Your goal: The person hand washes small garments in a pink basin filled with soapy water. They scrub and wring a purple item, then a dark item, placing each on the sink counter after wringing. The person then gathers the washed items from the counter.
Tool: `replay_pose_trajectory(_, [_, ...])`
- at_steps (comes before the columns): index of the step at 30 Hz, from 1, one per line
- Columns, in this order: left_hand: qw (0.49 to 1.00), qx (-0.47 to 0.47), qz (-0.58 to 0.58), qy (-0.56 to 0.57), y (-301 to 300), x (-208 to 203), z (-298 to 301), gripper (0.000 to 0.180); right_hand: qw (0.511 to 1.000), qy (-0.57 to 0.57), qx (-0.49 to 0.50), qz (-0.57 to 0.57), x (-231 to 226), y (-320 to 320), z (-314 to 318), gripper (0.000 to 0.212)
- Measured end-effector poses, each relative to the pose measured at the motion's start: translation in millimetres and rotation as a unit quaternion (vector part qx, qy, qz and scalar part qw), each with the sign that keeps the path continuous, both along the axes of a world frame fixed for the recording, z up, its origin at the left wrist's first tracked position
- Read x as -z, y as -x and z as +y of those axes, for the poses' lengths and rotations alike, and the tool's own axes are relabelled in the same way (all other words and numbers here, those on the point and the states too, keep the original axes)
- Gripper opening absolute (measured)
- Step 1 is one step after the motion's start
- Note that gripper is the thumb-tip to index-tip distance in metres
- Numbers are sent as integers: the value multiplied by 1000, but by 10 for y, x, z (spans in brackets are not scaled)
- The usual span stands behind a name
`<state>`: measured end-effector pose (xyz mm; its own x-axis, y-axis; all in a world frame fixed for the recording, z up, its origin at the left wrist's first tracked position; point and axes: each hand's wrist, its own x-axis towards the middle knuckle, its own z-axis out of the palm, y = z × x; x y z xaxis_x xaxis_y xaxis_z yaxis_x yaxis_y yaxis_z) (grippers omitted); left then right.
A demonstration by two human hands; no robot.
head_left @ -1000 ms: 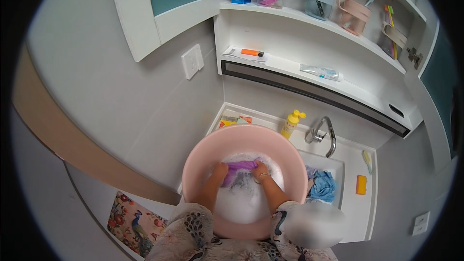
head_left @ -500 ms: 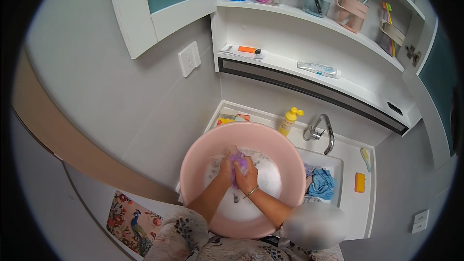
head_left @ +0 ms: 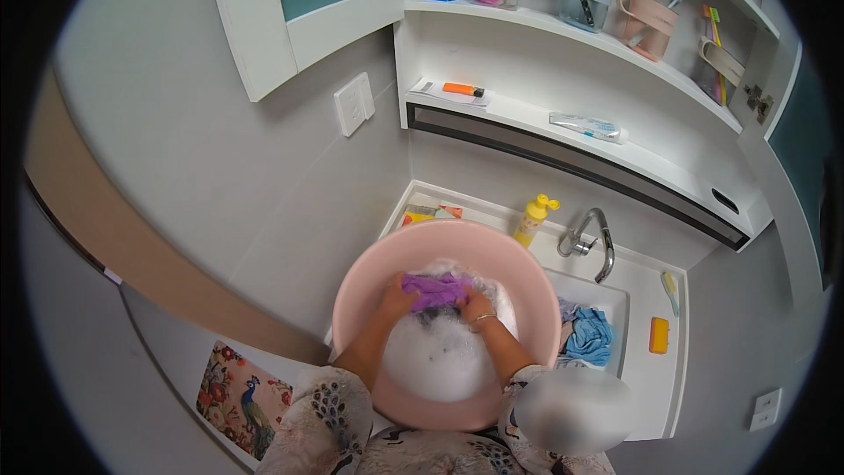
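A large pink basin (head_left: 356,299) stands before me with foamy water (head_left: 440,356) in it. Inside it, a purple cloth (head_left: 435,292) is stretched between my two hands, just over the suds. My left hand (head_left: 398,295) grips its left end, and my right hand (head_left: 475,304), with a bracelet at the wrist, grips its right end. Something dark shows in the foam just under the cloth; I cannot make out what it is. Blue and grey wet clothes (head_left: 587,334) lie heaped in the white sink to the right of the basin.
Behind the basin are a yellow bottle (head_left: 533,219) and a curved metal faucet (head_left: 603,242). An orange-yellow sponge (head_left: 658,335) and a small brush (head_left: 671,292) lie on the right counter. Above hangs an open cabinet (head_left: 563,79) with cups; its left door (head_left: 255,44) swings out.
My hands were pressed together around the bunched purple cloth. Now they are apart, and the cloth is spread between them. More white foam shows in the basin.
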<state>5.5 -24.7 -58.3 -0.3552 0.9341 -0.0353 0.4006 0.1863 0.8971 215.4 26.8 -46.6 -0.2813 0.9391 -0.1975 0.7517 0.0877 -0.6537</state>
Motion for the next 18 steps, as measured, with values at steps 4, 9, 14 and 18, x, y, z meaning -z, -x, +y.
replay_pose_trajectory(4, [969,51,239,43,-193,-31,-71,54,946,-11,-103,-307,-395,122,-177,43])
replay_pose_trajectory(9, [986,55,101,124,-114,-227,-161,42,942,-69,-128,-302,-306,162,-173,34])
replay_pose_trajectory(14, [980,27,89,177,39,-260,-137,20,951,-74,-152,-259,-628,-39,-87,27])
replay_pose_trajectory(18, [996,-11,-10,88,-71,-457,-67,20,978,46,-203,-23,-1010,-379,-15,22])
